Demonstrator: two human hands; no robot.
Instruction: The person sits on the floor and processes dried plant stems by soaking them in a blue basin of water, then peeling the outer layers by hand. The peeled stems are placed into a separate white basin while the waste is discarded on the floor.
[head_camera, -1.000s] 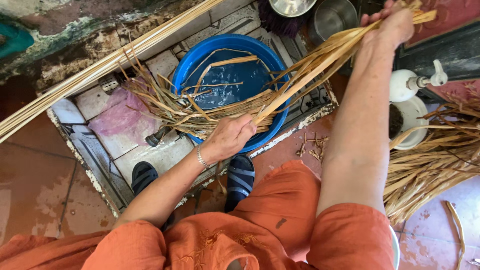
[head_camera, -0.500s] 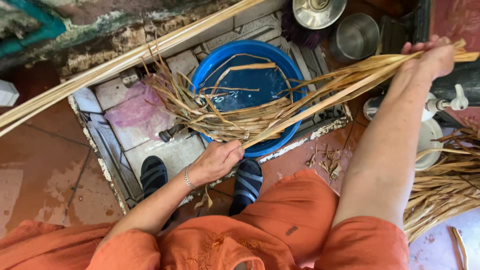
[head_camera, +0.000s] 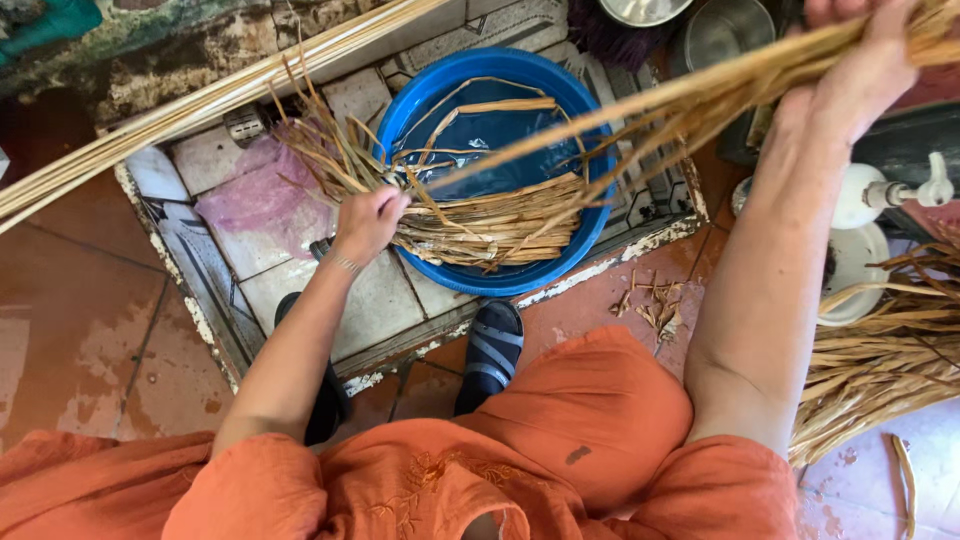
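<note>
A bundle of long dry straw-coloured leaf strips (head_camera: 560, 140) stretches from upper right down into a round blue basin (head_camera: 440, 85) of water. My right hand (head_camera: 860, 70) grips the bundle's upper end, raised at the top right. My left hand (head_camera: 365, 222) is closed on the lower end of the strips at the basin's left rim, where they fan out over the tiles. More wet strips (head_camera: 490, 222) lie curled inside the basin.
Long pale canes (head_camera: 200, 105) lean across the upper left. A pink plastic bag (head_camera: 262, 200) lies on the tiled step (head_camera: 250, 280). A heap of dry strips (head_camera: 880, 370) and a white spray bottle (head_camera: 880, 190) are at right. Metal pots (head_camera: 720, 35) stand behind the basin.
My left hand has moved up and left along the strips to the basin's left rim. My right hand stays raised, holding the bundle's other end. The view has shifted.
</note>
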